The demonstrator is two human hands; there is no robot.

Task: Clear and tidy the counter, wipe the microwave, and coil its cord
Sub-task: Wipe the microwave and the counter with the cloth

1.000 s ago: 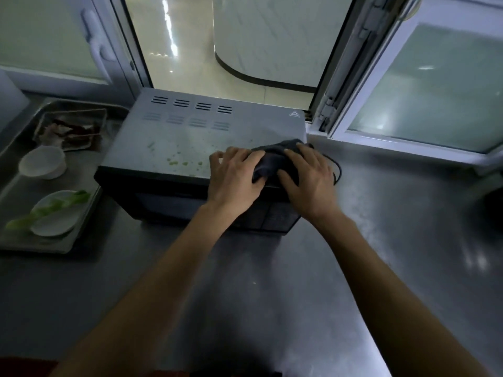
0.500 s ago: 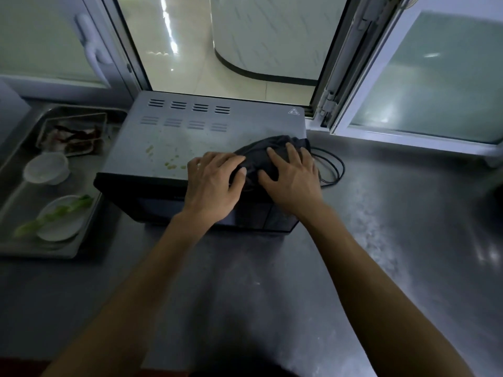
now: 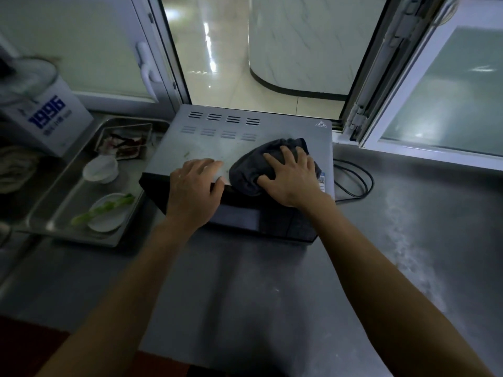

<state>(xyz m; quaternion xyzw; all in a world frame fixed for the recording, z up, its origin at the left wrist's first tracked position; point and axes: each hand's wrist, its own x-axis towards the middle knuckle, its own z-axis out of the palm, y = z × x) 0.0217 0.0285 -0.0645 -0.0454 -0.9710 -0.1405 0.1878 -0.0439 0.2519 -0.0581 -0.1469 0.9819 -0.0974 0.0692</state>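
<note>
A grey microwave (image 3: 217, 142) with a black front stands on the steel counter (image 3: 408, 240) below an open window. A dark cloth (image 3: 250, 170) lies bunched on the right half of its top. My right hand (image 3: 294, 178) presses flat on the cloth with fingers spread. My left hand (image 3: 194, 189) rests on the microwave's front top edge, just left of the cloth and off it. The black cord (image 3: 356, 178) lies in a loose loop on the counter right of the microwave.
A steel tray (image 3: 65, 213) left of the microwave holds a white bowl (image 3: 100, 170), a plate with green vegetable scraps (image 3: 106, 210) and a container of food waste (image 3: 125, 142). A white box marked 1996 (image 3: 46, 118) stands at far left. An open window sash (image 3: 435, 104) stands at right.
My left hand has let go of the cloth and shifted left onto the microwave's edge. My right hand has spread over the cloth. The crumbs on the top are mostly gone from sight.
</note>
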